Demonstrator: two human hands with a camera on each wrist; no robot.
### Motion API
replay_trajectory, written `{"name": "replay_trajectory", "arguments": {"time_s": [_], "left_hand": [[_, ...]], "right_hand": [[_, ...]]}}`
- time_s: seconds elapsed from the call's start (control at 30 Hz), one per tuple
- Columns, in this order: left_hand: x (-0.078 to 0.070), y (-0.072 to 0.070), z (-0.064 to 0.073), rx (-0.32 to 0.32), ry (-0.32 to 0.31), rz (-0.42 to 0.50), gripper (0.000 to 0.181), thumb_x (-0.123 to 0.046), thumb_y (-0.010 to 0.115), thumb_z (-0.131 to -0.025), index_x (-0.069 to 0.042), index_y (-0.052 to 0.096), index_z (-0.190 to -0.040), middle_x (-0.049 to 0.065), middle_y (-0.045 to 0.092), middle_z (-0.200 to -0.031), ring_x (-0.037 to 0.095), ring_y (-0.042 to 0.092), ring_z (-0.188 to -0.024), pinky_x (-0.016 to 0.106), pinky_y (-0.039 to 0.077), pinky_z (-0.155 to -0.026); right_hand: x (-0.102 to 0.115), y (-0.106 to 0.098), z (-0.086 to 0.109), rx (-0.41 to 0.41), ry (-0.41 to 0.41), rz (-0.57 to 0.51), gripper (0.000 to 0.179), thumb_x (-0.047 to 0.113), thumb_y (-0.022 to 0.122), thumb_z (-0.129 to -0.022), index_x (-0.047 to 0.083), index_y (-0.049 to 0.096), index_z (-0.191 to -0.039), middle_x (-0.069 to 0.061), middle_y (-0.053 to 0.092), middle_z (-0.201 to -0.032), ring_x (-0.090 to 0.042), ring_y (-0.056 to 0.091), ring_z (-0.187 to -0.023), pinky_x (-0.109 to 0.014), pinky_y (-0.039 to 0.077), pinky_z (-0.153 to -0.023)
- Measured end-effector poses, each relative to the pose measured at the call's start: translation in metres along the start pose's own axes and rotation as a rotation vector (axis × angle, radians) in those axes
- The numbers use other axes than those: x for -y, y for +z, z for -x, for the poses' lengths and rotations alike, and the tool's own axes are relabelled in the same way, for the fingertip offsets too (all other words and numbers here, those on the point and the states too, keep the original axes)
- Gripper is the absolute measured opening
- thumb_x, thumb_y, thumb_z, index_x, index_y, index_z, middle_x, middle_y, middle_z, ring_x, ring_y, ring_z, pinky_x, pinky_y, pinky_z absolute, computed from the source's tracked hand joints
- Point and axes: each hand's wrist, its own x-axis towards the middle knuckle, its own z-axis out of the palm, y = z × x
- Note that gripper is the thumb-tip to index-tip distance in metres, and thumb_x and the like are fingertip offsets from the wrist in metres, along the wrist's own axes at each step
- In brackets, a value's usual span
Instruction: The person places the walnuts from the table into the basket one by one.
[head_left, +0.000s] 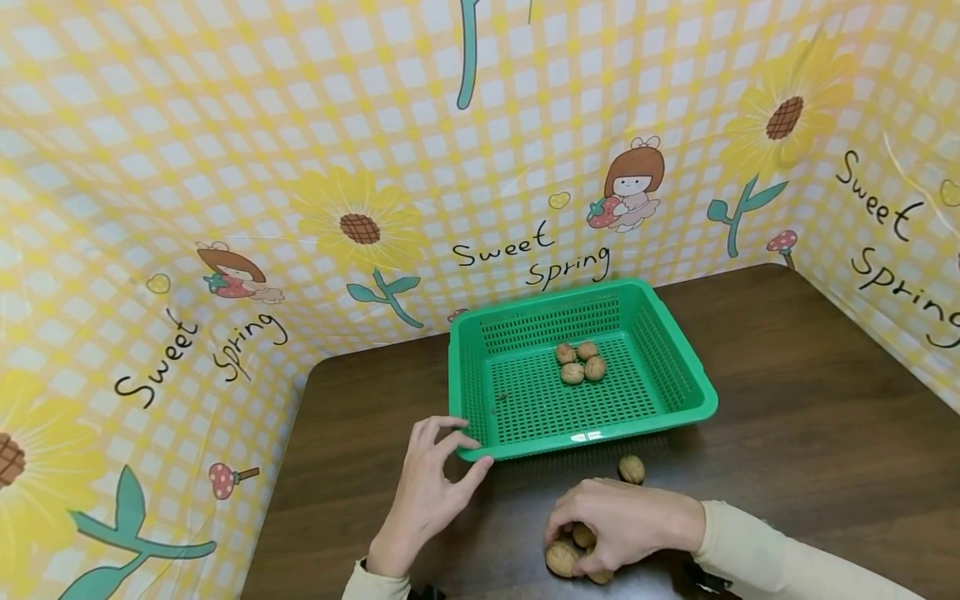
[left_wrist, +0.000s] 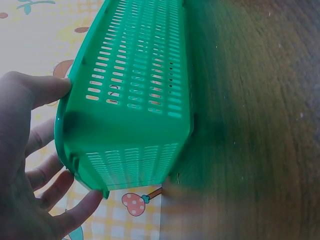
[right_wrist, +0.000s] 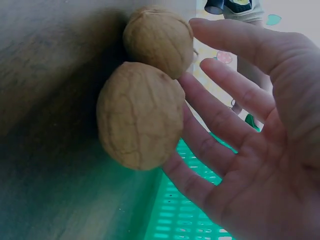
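Observation:
At the near-left corner of a green plastic basket (head_left: 585, 436), my left hand (head_left: 431, 483) has its thumb on the near rim. In the left wrist view its spread fingers (left_wrist: 80, 212) reach the rim at that corner. My right hand (head_left: 618, 517) is bent over a small cluster of walnuts (head_left: 561, 559) in front of the basket. Seen from the right wrist, a large walnut (right_wrist: 140, 117) and a smaller walnut (right_wrist: 159, 41) lie against the spread fingers. The thumb tip is at the smaller one. Part of the cluster is hidden beneath the hand.
Several walnuts (head_left: 595, 368) sit together inside the basket. Another walnut (head_left: 632, 469) lies on the brown wooden table (head_left: 810, 467) just beyond the right hand. A yellow checked cloth (head_left: 420, 125) with printed flowers stands behind and beside the table.

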Motion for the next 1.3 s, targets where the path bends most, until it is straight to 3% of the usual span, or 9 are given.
{"name": "replay_trajectory", "arguments": {"time_s": [0.2,0.4,0.6,0.8,0.97,1.3], "left_hand": [[0.002,0.001,0.0,0.003,0.003,-0.008,0.013,-0.033,0.086,-0.091,-0.027,0.076,-0.097,0.001,0.064,-0.133,0.027,0.05,-0.131,0.059,0.049,-0.105],[0.001,0.001,0.0,0.012,-0.01,-0.005,0.012,-0.033,0.086,-0.092,-0.028,0.076,-0.097,0.0,0.064,-0.134,0.027,0.049,-0.132,0.06,0.048,-0.105],[0.0,0.001,0.0,0.014,-0.019,-0.003,0.012,-0.032,0.086,-0.091,-0.028,0.077,-0.096,-0.001,0.064,-0.133,0.027,0.049,-0.132,0.06,0.048,-0.106],[0.001,0.001,-0.001,0.008,-0.011,-0.009,0.013,-0.032,0.087,-0.09,-0.027,0.077,-0.096,0.0,0.065,-0.133,0.026,0.05,-0.132,0.059,0.049,-0.105],[0.001,0.001,-0.001,0.009,-0.001,-0.011,0.013,-0.032,0.087,-0.09,-0.027,0.076,-0.096,0.001,0.065,-0.133,0.027,0.05,-0.131,0.058,0.049,-0.105],[0.0,-0.001,0.0,0.004,0.0,-0.01,0.014,-0.031,0.087,-0.09,-0.026,0.076,-0.096,0.002,0.065,-0.132,0.028,0.05,-0.131,0.058,0.048,-0.106]], "right_hand": [[-0.003,0.004,-0.001,0.016,0.034,-0.042,0.036,0.021,0.084,-0.091,0.027,0.074,-0.125,0.021,0.073,-0.115,0.011,0.064,-0.097,-0.008,0.051,-0.08],[-0.005,0.004,-0.002,0.002,-0.018,-0.031,0.024,0.028,0.084,-0.093,0.029,0.077,-0.117,0.023,0.073,-0.109,0.012,0.062,-0.092,-0.007,0.049,-0.08],[-0.001,-0.009,-0.003,-0.032,-0.066,-0.056,0.021,0.029,0.082,-0.097,0.023,0.077,-0.116,0.018,0.075,-0.107,0.01,0.064,-0.093,-0.01,0.054,-0.082],[0.007,-0.034,-0.005,-0.015,-0.08,-0.127,0.018,0.03,0.08,-0.098,0.023,0.076,-0.114,0.016,0.075,-0.103,0.005,0.067,-0.09,-0.017,0.058,-0.078],[0.016,-0.06,-0.008,0.033,-0.043,-0.223,0.021,0.034,0.079,-0.098,0.025,0.076,-0.117,0.019,0.074,-0.105,0.002,0.071,-0.09,-0.022,0.061,-0.079],[0.029,-0.125,-0.022,0.081,0.054,-0.211,0.029,0.038,0.081,-0.096,0.028,0.075,-0.123,0.019,0.075,-0.113,-0.004,0.072,-0.097,-0.031,0.059,-0.092]]}}
